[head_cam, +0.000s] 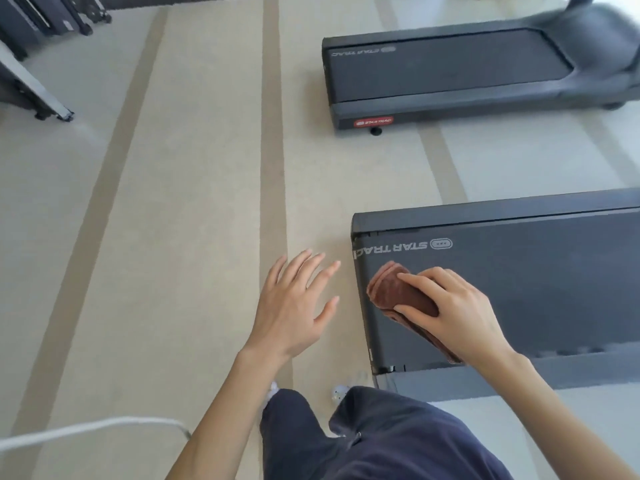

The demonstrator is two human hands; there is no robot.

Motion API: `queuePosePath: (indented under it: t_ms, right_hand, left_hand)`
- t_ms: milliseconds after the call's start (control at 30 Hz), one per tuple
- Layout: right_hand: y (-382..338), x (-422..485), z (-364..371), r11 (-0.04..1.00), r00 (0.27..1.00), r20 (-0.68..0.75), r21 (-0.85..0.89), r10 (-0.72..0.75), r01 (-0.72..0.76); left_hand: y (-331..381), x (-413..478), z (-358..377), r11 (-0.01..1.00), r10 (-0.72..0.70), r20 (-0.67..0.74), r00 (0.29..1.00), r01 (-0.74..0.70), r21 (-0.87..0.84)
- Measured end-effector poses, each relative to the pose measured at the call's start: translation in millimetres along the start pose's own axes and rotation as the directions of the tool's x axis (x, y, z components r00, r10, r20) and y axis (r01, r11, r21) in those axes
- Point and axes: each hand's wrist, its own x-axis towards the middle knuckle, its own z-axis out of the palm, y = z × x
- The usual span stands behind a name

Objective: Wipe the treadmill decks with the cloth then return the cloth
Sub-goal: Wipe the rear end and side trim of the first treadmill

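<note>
Head view gives me the folded brown cloth [403,294] on the near treadmill deck [540,289] by its rear end, long axis slanting from upper left to lower right. My right hand [453,310] presses it flat, fingers pointing left; my left hand [294,306] hovers spread over the carpet [173,237], empty.

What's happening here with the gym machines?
A person is cleaning treadmills. The right hand presses a folded brown cloth flat on the belt of the nearer treadmill, close to its rear end by the brand lettering. The left hand is open and empty, fingers spread above the striped floor beside the machine. A second treadmill stands further off, with nothing on its deck.
</note>
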Motion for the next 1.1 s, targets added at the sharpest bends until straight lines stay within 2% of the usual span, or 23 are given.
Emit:
queuePosePath:
  t_ms: [267,433,633,733,867,1100]
  right_hand:
    - [-59.7,46.7,30.8,0.96,0.958,-0.133,-0.086,0.253,-0.266]
    - [-118.5,89.6,50.4,0.9,0.889,-0.186,-0.049,0.419,-0.434]
    - [-157.5,125.3,62.8,0.847,0.829,-0.216,-0.017,0.515,-0.531]
    - [-159.3,141.7,71.1,0.786,0.759,-0.25,0.013,0.601,-0.618]
    - [-143.1,169.8,86.2,0.694,0.672,-0.229,0.02,0.704,-0.72]
    - [-84.2,259.9,85.7,0.623,0.578,-0.283,0.1,0.765,-0.776]
  left_hand:
    - [-86.7,74.2,-21.8,0.939,0.343,0.056,0.937,-0.344,0.0]
    - [-163.2,112.8,-50.3,0.881,0.472,0.085,0.877,-0.474,0.001]
    - [-199.9,166.5,-58.9,0.798,0.599,0.149,0.787,-0.602,-0.032]
    - [-204.7,196.3,-57.2,0.745,0.665,0.152,0.731,-0.664,-0.064]
    - [-208.9,247.7,-48.4,0.646,0.761,0.147,0.632,-0.76,-0.073]
    - [-206.6,380.2,-53.2,0.487,0.865,0.161,0.475,-0.872,-0.044]
